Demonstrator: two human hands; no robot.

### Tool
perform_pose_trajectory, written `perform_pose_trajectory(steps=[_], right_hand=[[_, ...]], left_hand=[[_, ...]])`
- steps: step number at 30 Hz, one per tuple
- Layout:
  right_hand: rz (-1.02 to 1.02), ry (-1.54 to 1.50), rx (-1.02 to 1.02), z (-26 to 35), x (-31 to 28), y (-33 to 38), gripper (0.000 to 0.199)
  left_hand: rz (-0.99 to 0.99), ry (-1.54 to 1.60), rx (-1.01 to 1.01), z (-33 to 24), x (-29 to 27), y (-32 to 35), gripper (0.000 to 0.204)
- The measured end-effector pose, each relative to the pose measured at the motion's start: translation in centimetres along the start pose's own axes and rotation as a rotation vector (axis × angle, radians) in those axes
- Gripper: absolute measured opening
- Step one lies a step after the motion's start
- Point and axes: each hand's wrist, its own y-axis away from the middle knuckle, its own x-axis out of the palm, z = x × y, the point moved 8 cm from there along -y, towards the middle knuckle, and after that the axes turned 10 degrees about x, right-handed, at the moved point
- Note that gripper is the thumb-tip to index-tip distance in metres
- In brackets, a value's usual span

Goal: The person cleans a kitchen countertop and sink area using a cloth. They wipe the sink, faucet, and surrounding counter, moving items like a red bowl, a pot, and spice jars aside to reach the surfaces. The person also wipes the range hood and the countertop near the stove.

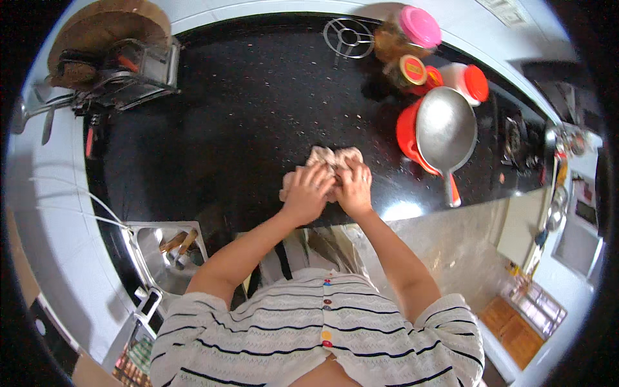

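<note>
Both of my hands are on a bunched, pale pinkish cloth (320,155) near the front edge of the black countertop (225,122). My left hand (308,193) lies over the cloth's left part, its fingers bent down onto it. Close beside it, my right hand (353,190) has its fingers curled into the right part. The cloth sticks out beyond the fingertips and left of the left hand; the rest is hidden under my palms. Small pale crumbs or specks are scattered over the counter around and beyond the cloth.
To the right, a grey metal pan (445,122) rests on a red pot (407,132). Behind stand a pink-lidded jar (420,27), a red-lidded jar (475,84) and a round wire stand (349,37). A utensil rack (145,71) is far left, a sink (151,248) near left.
</note>
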Motion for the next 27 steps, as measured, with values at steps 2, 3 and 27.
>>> perform_pose_trajectory(steps=[2, 3, 27], right_hand=[[0.041, 0.133, 0.189, -5.2, -1.9, 6.0, 0.037], [0.027, 0.186, 0.267, -7.8, -2.8, 9.2, 0.037], [-0.073, 0.097, 0.251, -7.4, -3.5, 6.1, 0.042]], left_hand=[[-0.050, 0.055, 0.219, -5.1, 3.5, -0.7, 0.036], [-0.056, 0.088, 0.298, -7.6, 4.9, -1.5, 0.034], [0.041, 0.122, 0.342, -4.4, 3.8, -6.8, 0.021]])
